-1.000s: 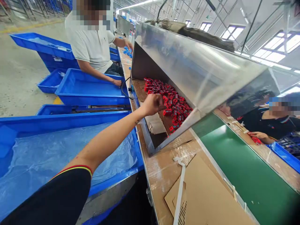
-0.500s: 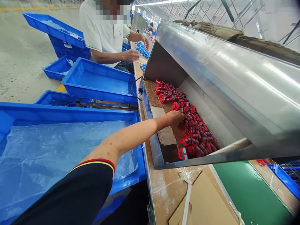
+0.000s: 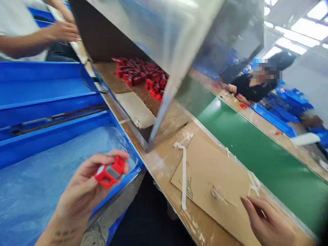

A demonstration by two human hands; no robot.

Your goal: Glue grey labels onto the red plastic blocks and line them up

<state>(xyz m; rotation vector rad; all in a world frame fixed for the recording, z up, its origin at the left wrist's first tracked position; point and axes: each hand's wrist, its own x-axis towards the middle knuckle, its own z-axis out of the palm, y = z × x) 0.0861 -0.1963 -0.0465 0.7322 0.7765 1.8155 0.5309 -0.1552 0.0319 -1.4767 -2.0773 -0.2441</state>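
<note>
A small red part with a grey band and a pale blue face (image 3: 110,172) is held between the thumb and fingers of my left hand (image 3: 89,181), above the near blue tray. My right hand (image 3: 269,218) is over the cardboard sheet at the lower right, thumb and fingers pressed together; whatever is between them, if anything, is too small to name. Many similar red parts (image 3: 143,73) lie heaped on brown cardboard inside the metal hood (image 3: 151,116).
The near blue tray (image 3: 51,160) is lined with clear film. A white strip (image 3: 183,177) lies on the cardboard sheet (image 3: 205,205). Beyond runs a green belt (image 3: 246,136), with a person in black across it. Another person's hand (image 3: 63,31) shows at upper left.
My left hand has left the heap under the hood and now holds a red part over the tray. My right hand has come into view. The view has swung to the right.
</note>
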